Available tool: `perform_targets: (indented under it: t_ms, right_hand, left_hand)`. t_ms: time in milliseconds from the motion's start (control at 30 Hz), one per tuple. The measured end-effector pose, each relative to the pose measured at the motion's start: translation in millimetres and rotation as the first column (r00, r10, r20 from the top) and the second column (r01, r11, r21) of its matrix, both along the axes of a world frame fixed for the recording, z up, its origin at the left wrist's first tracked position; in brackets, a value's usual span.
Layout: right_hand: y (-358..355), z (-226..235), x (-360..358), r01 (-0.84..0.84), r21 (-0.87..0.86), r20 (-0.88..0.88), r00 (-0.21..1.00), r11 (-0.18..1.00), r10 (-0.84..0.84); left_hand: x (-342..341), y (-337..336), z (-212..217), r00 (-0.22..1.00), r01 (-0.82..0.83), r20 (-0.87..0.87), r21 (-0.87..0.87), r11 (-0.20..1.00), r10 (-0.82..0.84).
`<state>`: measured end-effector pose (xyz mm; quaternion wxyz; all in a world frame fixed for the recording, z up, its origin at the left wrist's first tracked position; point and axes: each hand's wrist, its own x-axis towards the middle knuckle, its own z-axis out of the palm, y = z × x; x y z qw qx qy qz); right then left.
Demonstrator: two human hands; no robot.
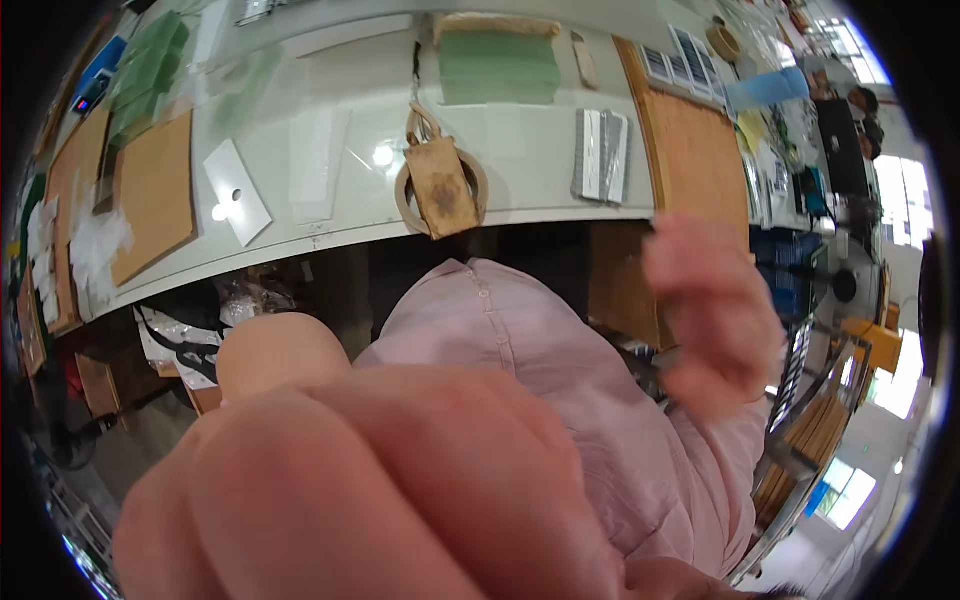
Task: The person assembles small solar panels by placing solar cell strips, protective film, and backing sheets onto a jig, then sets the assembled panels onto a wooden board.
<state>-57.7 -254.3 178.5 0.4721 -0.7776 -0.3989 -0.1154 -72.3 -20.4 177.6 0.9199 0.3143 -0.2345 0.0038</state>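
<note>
My left hand (pixel 400 470) is very close to the camera and fills the lower left. Its knuckles look bent, but the fingertips run out of the picture, so what they touch is hidden. Smeared by motion, my right hand (pixel 715 310) is raised in front of the table's right part, over my pink sleeve; nothing can be made out in it. Both hands are off the tabletop. At the table's near edge, a worn wooden block (pixel 441 187) with a cord loop lies on a roll of tape (pixel 478 188).
A white plate with a hole (pixel 238 192) and a cardboard sheet (pixel 155 200) lie on the table's left. Green sheets (pixel 500 68) lie farther back. Wrapped grey and white strips (pixel 600 157) are beside a brown board (pixel 690 130). A blue cylinder (pixel 765 88) stands at the right.
</note>
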Motion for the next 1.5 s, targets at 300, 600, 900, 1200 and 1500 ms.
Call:
perform_targets:
  t_ms: [300,600,900,1200,1500]
  right_hand:
    - [32,33,-62,-0.163,0.460,-0.137,0.958,0.873,0.252]
    - [20,27,-100,-0.109,0.513,-0.157,0.963,0.851,0.217]
    - [17,17,-107,-0.088,0.591,-0.185,0.953,0.802,0.240]
    - [1,18,-102,-0.061,0.654,-0.218,0.939,0.754,0.265]
    - [-37,10,-102,0.004,0.743,-0.227,0.942,0.670,0.246]
  left_hand:
    - [-25,-1,0,0.995,0.067,0.071,0.106,0.992,-0.075]
    - [-59,-13,-8,0.990,0.032,0.133,0.173,0.984,-0.056]
    - [-72,-17,-13,0.984,-0.055,0.181,0.270,0.961,0.006]
    - [-71,-23,-17,0.972,-0.144,0.228,0.357,0.923,0.063]
    - [-70,-42,-13,0.956,-0.182,0.292,0.481,0.857,0.039]
